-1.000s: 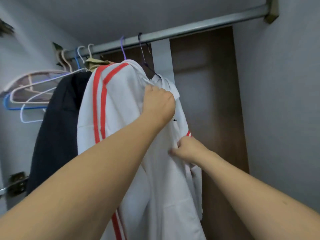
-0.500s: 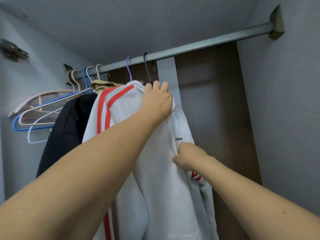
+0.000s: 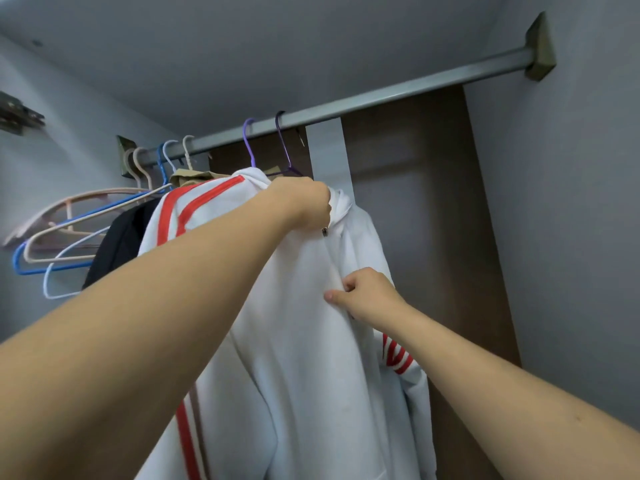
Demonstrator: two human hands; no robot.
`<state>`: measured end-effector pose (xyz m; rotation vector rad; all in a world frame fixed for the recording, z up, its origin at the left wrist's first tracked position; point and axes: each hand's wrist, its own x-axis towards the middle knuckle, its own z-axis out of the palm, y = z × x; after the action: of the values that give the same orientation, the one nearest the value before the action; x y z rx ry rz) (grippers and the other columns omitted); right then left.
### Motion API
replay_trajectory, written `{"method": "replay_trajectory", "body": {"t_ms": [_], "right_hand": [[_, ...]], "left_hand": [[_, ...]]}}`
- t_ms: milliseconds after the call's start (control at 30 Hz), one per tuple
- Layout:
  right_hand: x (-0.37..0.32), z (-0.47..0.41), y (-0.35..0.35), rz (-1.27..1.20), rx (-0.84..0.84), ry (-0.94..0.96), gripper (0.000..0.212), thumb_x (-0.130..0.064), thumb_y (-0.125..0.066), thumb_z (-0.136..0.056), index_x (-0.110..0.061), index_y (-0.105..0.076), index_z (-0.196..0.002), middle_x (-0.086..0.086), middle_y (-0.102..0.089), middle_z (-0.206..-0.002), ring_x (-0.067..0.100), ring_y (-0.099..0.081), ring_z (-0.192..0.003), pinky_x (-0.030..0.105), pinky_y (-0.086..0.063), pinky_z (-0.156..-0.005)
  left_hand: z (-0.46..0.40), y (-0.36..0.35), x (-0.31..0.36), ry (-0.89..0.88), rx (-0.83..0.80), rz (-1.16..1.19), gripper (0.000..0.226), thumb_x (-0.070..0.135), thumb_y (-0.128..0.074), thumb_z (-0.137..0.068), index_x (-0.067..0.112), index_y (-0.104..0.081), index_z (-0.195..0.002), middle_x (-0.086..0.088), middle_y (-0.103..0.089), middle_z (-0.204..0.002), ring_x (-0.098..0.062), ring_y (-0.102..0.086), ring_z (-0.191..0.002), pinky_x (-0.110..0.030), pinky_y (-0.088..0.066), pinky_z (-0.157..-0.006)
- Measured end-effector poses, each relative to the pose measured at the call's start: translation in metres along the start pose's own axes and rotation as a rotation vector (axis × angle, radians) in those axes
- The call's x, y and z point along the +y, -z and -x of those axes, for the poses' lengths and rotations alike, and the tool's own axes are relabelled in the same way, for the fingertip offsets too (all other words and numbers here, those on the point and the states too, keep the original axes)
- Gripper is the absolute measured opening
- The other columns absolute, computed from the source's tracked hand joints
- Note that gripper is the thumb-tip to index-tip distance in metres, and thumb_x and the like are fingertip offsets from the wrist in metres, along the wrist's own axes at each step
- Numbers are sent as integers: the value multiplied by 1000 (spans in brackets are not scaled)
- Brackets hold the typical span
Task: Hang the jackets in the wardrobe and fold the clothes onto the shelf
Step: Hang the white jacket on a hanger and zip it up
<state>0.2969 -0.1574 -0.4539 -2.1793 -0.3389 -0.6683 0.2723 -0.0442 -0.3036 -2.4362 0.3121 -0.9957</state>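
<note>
A white jacket (image 3: 304,358) with red stripes hangs from a dark purple hanger (image 3: 285,150) on the grey wardrobe rail (image 3: 398,91). My left hand (image 3: 304,202) grips the jacket at its collar, just above the zip pull. Lower down, my right hand (image 3: 367,294) pinches the jacket's front edge along the zip. A black garment (image 3: 117,244) hangs to the left of the white jacket, and a beige garment (image 3: 194,176) shows behind its shoulder.
Several bare hangers (image 3: 65,237) in pink, blue and white hang at the rail's left end. A lilac hanger hook (image 3: 248,140) sits beside the purple one. Grey wardrobe walls close in left and right; a brown back panel (image 3: 433,202) lies behind.
My left hand has curled round the collar, its fingers no longer reaching over the top. My right hand has shifted slightly up along the zip edge. The view has tilted a little.
</note>
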Motion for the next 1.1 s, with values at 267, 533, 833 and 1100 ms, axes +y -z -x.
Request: {"method": "replay_trajectory", "body": {"t_ms": [267,533,833,1100], "right_hand": [[-19,-17,20,98,6,-31,42,-44,-65,-85,-8,-62,-107,3,-62,-100,21,-60,-88,33,-47,-75],[-91,-56,110,431,-85,-118,59,-35,-64,-90,-10,-43,-140,12,-48,-142,29,-51,-126,36,-45,-100],[-207,-35,230,506,-333,-362,67,-29,-62,-93,-10,-31,-149,12,-37,-151,29,-39,-138,34,-36,-110],[-303,-53,323,549,-443,-403,68,-29,-59,-95,-9,-27,-152,13,-33,-154,30,-37,-139,34,-35,-112]], "left_hand": [[5,-10,-12,-114,150,-112,36,42,-39,-98,15,-55,-117,-10,-63,-119,-31,-56,-108,-37,-37,-87],[-30,24,-32,-90,28,257,34,33,-41,-99,13,-49,-125,-11,-55,-127,-31,-53,-115,-42,-39,-93],[-20,123,-92,-62,-191,503,49,38,-40,-100,16,-39,-143,-5,-44,-144,-25,-40,-133,-42,-26,-117],[-32,219,-151,-73,-244,613,49,38,-38,-101,13,-39,-143,-7,-45,-144,-26,-40,-133,-42,-26,-117]]}}
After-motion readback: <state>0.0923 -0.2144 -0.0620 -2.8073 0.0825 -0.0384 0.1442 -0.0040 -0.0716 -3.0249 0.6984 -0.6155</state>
